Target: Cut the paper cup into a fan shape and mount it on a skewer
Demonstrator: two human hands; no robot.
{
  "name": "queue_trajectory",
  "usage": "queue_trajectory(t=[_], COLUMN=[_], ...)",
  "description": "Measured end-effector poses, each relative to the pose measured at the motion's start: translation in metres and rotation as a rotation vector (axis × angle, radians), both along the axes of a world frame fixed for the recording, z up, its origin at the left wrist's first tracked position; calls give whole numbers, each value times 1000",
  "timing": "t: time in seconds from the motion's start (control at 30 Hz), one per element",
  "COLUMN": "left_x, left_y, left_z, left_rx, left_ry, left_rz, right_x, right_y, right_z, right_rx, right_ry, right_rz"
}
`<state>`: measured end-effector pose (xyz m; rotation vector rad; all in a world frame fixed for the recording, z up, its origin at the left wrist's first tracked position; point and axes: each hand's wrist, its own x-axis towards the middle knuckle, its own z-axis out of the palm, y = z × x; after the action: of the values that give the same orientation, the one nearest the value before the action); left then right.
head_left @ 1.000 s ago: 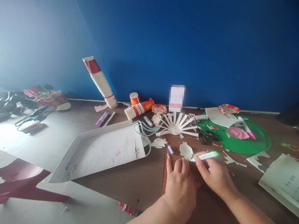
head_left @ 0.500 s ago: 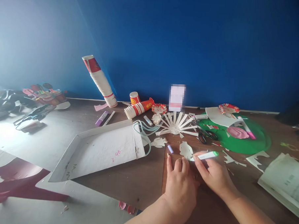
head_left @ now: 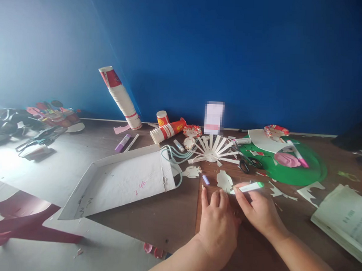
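Wood-brown tabletop (head_left: 253, 254): spreading under dress-shaped paper cutout (head_left: 224, 179) & all around it.
White box tray (head_left: 119, 184): sitting well L of cutout, open side facing up.
Green disc (head_left: 316, 169): lying R of cutout & farther back, w/ craft bits resting on it.
Book (head_left: 343, 218): lying well R of cutout, its near end coming closer to wearer.
L hand (head_left: 219, 225): resting palm-down on cutout's near side; middle fingers lying close tog., outer finger standing off L. Fingertips reaching cutout's near edge, so prob. the nearer hand. Underside hiding, can't tell if it's pinching anything.
R hand (head_left: 260, 211): sitting R of cutout, slightly nearside; thumb & fingers closing narrow round green-ended marker.
Green-ended marker (head_left: 249, 188): slanting, long axis running from green end (R, a bit farther) to tip at cutout's near R corner. Contact unclear.
Cutout: lying btwn wearer & back wall, just past L fingertips; long axis running approx. away from wearer, far end leaning L.
Purple pen cap (head_left: 206, 179): lying just L of cutout.
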<state>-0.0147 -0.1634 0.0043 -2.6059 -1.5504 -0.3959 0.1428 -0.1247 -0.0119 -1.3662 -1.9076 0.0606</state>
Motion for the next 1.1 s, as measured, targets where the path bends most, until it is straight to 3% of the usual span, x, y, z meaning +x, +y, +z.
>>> queue_trajectory(t=[0.33,0.83,1.1], left_x=[-1,0,0], left_y=[-1,-1,-2], left_z=[0,-1,0], left_rx=[-30,-3,-4], left_ry=[-2,-4,8], left_rz=[-5,2,-1], right_x=[5,-2,-2], right_y=[1,1,0], right_z=[4,6,5], right_rx=[131,26,7], right_ry=[-75,-18,-24], right_rz=[-118,-67,-111])
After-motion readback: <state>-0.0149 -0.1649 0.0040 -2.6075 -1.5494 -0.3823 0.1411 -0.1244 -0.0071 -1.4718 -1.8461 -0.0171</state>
